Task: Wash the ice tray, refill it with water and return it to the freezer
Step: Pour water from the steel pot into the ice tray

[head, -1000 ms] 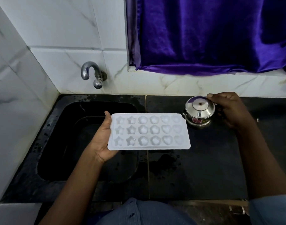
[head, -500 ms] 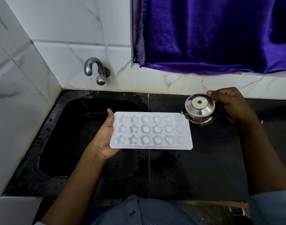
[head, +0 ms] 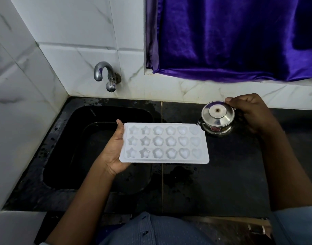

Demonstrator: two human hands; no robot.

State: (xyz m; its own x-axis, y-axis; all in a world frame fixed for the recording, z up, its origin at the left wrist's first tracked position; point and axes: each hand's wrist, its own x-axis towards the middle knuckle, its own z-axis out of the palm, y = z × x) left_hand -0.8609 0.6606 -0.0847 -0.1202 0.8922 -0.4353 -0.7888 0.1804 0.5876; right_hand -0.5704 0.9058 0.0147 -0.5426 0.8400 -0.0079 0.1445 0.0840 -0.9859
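A white ice tray [head: 163, 143] with star, flower and heart moulds is held level over the seam between sink and counter. My left hand [head: 114, 151] grips its left end, thumb on the top edge. A small lidded steel jug [head: 217, 119] sits just off the counter at the tray's far right corner, its spout touching that corner. My right hand [head: 250, 112] is closed on the jug's handle side, fingertips at the lid rim. Whether water lies in the moulds I cannot tell.
A black sink basin [head: 66, 149] lies under the tray's left half, with a steel tap [head: 105, 75] on the tiled back wall. Black counter [head: 222, 183], wet in spots, extends right. A purple curtain [head: 231, 38] hangs above. White tiled wall closes the left side.
The jug has lifted and shifted slightly toward the tray's far right corner. The tray stays level in my left hand; the view has drifted a little.
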